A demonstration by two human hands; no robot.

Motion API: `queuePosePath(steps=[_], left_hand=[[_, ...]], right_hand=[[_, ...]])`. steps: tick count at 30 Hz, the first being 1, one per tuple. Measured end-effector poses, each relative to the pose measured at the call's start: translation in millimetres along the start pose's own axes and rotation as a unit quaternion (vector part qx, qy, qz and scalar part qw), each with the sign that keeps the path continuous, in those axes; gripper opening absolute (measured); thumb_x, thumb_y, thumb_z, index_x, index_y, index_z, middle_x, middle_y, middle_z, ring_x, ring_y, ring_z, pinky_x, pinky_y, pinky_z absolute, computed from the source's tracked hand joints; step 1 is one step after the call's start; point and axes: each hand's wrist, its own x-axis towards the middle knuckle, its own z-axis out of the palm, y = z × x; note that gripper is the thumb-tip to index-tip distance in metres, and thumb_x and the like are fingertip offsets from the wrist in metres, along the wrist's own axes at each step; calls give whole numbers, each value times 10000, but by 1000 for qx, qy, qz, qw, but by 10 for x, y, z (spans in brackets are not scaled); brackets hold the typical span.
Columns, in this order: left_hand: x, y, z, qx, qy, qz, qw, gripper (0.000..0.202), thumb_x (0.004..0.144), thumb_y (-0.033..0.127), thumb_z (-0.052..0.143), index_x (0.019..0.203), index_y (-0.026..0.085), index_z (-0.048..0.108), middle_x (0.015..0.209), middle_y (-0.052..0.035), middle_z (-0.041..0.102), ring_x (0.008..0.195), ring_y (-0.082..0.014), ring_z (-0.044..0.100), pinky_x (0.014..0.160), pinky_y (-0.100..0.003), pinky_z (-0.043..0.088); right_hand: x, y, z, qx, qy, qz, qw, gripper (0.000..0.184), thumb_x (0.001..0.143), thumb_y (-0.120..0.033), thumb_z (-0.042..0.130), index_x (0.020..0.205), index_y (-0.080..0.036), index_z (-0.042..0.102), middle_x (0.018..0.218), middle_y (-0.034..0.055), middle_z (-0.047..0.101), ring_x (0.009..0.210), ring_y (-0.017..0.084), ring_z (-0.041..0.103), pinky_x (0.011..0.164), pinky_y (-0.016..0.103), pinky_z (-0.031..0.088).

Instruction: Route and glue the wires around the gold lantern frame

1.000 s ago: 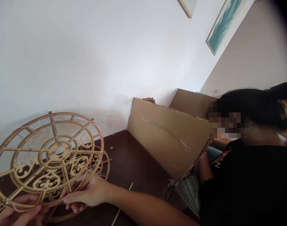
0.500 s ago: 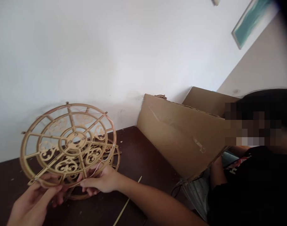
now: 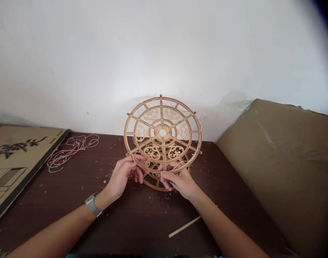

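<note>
**Two hands on a round wooden frame, centre of table**

Nearest, at the bottom of the view, both bare forearms reach in to the middle. The left hand, with a metal wristwatch on its wrist, and the right hand both grip the lower edge of the round laser-cut wooden frame. Left fingers sit slightly apart, curled under the rim with the thumb above it. Right fingers are close together, clamped on the same rim.

The frame stands at centre, its top disc tilted toward the viewer. Its spokes and scrollwork carry thin wire along the rim, and a second ring sits below, at the table surface. A thin wooden stick lies just right of the hands, below the frame, on the dark wooden table, which is scattered with crumbs.

Upper left of the table, a loose tangle of red and white wire lies beside a flat board with black brush characters. At far right a large brown cardboard panel leans in; can't tell if it belongs to a box. Behind everything is a white wall.
</note>
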Motion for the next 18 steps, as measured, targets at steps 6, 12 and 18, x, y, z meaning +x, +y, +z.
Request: queuePosePath(steps=[6, 12, 18], left_hand=[[-3, -10, 27, 23, -7, 24, 999, 272, 950, 400, 706, 1074, 158, 706, 662, -25, 697, 487, -190, 665, 521, -293, 451], [21, -16, 28, 47, -9, 46, 998, 301, 946, 438, 757, 991, 152, 672, 695, -11, 689, 463, -151, 658, 484, -251, 448], [17, -71, 71, 55, -17, 34, 998, 276, 932, 383, 776, 979, 127, 684, 623, 2, 662, 464, -143, 661, 470, -220, 477]], right_hand=[[-20, 12, -14, -1, 7, 3, 1000, 567, 849, -579, 880, 1090, -133, 625, 747, 5, 643, 486, 72, 552, 456, 197, 438], [0, 15, 2, 10, 20, 8, 1000, 545, 824, -555, 882, 1046, -140, 608, 706, -8, 632, 466, 73, 533, 429, 188, 417], [19, 66, 55, 18, 66, 3, 998, 467, 769, -457, 864, 936, -155, 550, 576, -59, 531, 388, 54, 418, 379, 166, 311]])
